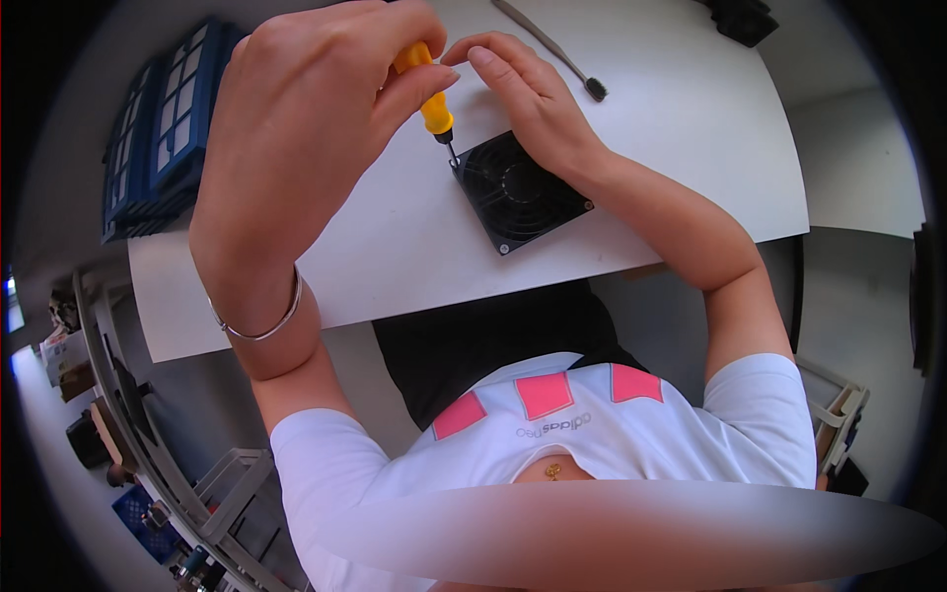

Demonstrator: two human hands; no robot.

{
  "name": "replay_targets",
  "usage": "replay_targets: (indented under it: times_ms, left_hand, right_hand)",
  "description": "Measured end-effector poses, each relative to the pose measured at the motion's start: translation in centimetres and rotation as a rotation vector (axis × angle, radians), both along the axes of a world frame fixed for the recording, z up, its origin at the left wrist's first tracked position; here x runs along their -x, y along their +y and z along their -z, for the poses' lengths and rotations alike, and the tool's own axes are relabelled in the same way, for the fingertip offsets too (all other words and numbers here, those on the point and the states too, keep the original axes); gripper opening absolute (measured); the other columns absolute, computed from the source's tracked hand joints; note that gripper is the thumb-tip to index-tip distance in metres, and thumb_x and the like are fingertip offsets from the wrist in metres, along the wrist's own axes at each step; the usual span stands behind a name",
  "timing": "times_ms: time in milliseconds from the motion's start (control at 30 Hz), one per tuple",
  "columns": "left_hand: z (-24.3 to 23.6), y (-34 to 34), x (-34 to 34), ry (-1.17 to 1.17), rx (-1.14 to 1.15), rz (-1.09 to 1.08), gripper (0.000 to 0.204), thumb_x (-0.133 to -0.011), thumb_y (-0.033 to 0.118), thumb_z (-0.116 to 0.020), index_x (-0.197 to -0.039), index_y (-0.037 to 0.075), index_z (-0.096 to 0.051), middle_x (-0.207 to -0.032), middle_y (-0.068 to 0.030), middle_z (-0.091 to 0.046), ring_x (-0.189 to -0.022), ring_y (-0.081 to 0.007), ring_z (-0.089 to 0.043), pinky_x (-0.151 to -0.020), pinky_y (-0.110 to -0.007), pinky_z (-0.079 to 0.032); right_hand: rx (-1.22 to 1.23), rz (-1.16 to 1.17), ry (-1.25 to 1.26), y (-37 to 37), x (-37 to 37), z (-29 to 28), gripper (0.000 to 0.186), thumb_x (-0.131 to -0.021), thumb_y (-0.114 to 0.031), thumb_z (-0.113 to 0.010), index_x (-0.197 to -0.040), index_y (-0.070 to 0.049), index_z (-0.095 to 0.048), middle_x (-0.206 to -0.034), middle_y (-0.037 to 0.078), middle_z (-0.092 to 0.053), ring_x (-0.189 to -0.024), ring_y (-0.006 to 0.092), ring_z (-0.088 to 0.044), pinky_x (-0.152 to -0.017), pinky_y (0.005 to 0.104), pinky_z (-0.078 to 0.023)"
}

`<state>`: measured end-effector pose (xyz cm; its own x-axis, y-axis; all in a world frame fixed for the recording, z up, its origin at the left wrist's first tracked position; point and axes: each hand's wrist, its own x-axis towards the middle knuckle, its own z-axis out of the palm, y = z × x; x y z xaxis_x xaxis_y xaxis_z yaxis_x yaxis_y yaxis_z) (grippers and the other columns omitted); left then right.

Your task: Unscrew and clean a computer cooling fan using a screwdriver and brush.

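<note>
My left hand (306, 118), a metal bangle at its wrist, is closed around the yellow handle of a screwdriver (434, 113). The tool leans slightly, its black-collared tip on a screw (455, 163) at the left corner of a black square cooling fan (513, 187). That fan lies flat on the white table and has a round grille. Silver screws show at its near corner (504, 250) and right corner. My right hand (528, 99) is open with bent fingers, its fingertips close to the screwdriver handle. It covers the fan's far corner, so whether it touches the fan is hidden.
A brush (595, 89) with a long grey handle and dark bristles lies beyond my right hand on the white table (385, 237). Blue bins (178, 109) with white fronts stand at the left. A black object (742, 20) sits at the far right edge.
</note>
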<state>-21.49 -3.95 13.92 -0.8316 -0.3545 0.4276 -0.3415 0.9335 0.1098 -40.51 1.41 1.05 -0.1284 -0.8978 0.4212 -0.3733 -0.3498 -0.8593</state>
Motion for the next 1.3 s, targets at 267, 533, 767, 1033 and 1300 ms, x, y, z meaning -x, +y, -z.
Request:
replay_targets:
  times_ms: [267,533,767,1033,1300]
  left_hand:
    - [-0.3,0.0,0.3,-0.022,0.017,-0.014,0.021,-0.086,0.020,-0.077,-0.098,0.005,-0.072,-0.085,-0.0088,-0.072,-0.072,-0.0181,-0.071,-0.066,-0.022,-0.056]
    - [0.2,0.7,0.1,0.005,0.042,0.033,0.019,-0.090,0.013,-0.071,-0.107,0.004,-0.072,-0.095,-0.0121,-0.072,-0.075,-0.0256,-0.071,-0.066,-0.028,-0.056]
    - [-0.4,0.4,0.3,0.004,0.045,0.163,0.020,-0.090,0.011,-0.069,-0.108,0.004,-0.072,-0.095,-0.0138,-0.073,-0.076,-0.0266,-0.072,-0.064,-0.028,-0.055]
    - [-0.4,0.7,0.1,-0.011,0.109,0.215,0.016,-0.088,0.017,-0.072,-0.099,0.005,-0.071,-0.083,-0.0115,-0.072,-0.066,-0.0233,-0.070,-0.057,-0.026,-0.052]
    - [-1.6,0.7,1.6,-0.104,-0.040,0.079,0.023,-0.089,0.022,-0.069,-0.080,0.001,-0.064,-0.061,-0.0127,-0.062,-0.056,-0.0238,-0.063,-0.054,-0.030,-0.048]
  right_hand:
    - [0.008,-0.005,0.007,-0.2,0.3,0.4,0.036,-0.106,-0.033,-0.041,-0.111,-0.008,-0.067,-0.111,0.008,-0.064,-0.113,0.0249,-0.051,-0.101,0.0379,-0.037]
    - [0.011,-0.052,-0.052,0.5,0.1,-0.4,0.036,-0.104,-0.035,-0.046,-0.111,-0.006,-0.066,-0.111,0.008,-0.066,-0.110,0.0211,-0.058,-0.097,0.0338,-0.045]
    - [0.003,-0.083,-0.131,1.0,0.2,-1.0,0.035,-0.104,-0.030,-0.045,-0.109,-0.002,-0.066,-0.107,0.010,-0.068,-0.107,0.0208,-0.062,-0.099,0.0328,-0.045]
    - [0.038,-0.164,-0.155,1.0,0.5,-1.5,0.032,-0.104,-0.026,-0.045,-0.110,-0.001,-0.064,-0.106,0.009,-0.067,-0.105,0.0206,-0.061,-0.097,0.0317,-0.044]
    - [0.222,-0.348,0.015,1.4,0.2,-0.8,0.022,-0.092,-0.016,-0.061,-0.112,-0.005,-0.060,-0.106,0.008,-0.063,-0.099,0.0220,-0.060,-0.090,0.0347,-0.046]
